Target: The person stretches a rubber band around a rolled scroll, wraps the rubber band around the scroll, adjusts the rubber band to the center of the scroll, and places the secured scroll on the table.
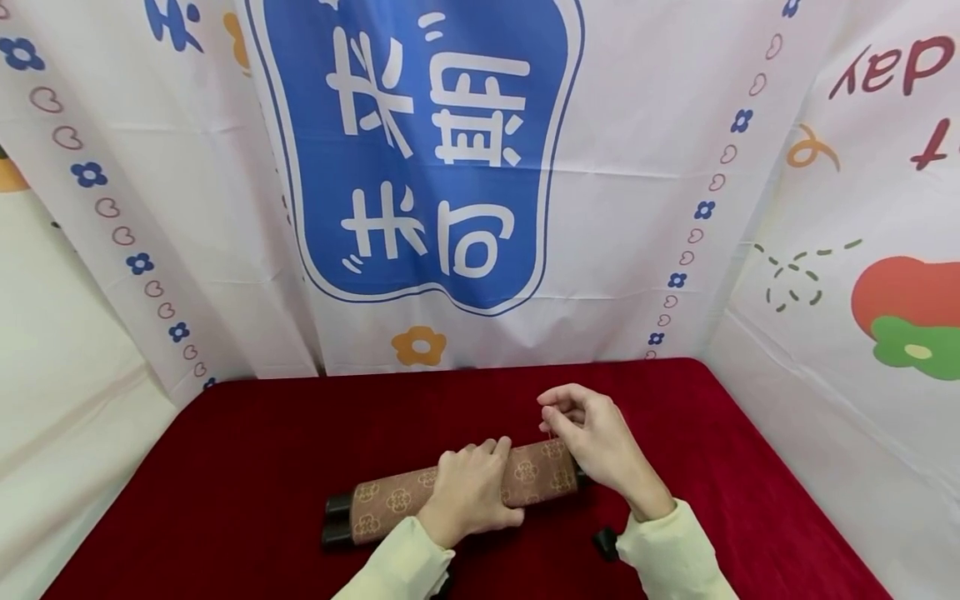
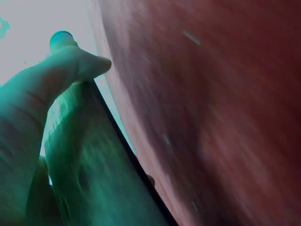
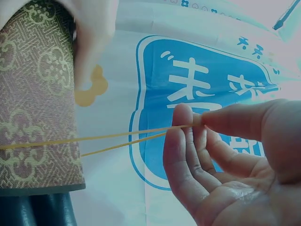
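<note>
The right hand (image 1: 592,429) pinches a thin yellow rubber band (image 3: 94,137) between thumb and fingertips, drawing it taut away from the scroll (image 1: 397,498). The left hand (image 1: 472,492) grips that brown, flower-patterned scroll around its middle, thumb on the near side, fingers over the far side. The scroll lies slightly slanted on the red table (image 1: 270,433), its dark ends (image 1: 337,521) showing at left. Behind hangs a white printed curtain (image 1: 615,250).
</note>
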A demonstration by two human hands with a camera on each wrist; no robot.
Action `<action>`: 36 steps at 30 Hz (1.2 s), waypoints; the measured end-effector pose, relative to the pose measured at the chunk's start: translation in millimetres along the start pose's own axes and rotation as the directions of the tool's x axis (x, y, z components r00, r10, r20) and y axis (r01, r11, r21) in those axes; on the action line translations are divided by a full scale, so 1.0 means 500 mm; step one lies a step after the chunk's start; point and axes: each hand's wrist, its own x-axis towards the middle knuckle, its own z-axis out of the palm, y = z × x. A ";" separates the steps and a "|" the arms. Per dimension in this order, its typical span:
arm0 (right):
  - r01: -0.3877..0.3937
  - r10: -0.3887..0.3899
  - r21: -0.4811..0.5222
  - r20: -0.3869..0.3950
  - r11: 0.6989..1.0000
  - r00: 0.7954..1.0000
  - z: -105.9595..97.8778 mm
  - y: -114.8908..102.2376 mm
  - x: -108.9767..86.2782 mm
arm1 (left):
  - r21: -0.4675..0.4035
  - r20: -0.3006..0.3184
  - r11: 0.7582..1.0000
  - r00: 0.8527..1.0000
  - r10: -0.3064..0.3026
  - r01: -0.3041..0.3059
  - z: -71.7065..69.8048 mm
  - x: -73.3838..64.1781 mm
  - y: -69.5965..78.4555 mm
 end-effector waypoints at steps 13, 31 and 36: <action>-0.023 0.022 0.017 0.054 1.000 0.998 0.006 -0.021 -0.005 | -0.019 -0.065 0.999 0.998 -0.027 0.025 0.026 0.057 0.064; -0.082 0.098 -0.108 0.158 0.991 0.983 0.056 -0.020 -0.079 | -0.285 0.055 0.921 0.964 -0.259 0.264 -0.038 0.117 -0.100; 0.074 -0.025 -0.214 0.225 0.974 0.974 0.062 0.006 -0.114 | -0.369 0.165 0.870 0.945 -0.283 0.326 -0.074 0.116 -0.149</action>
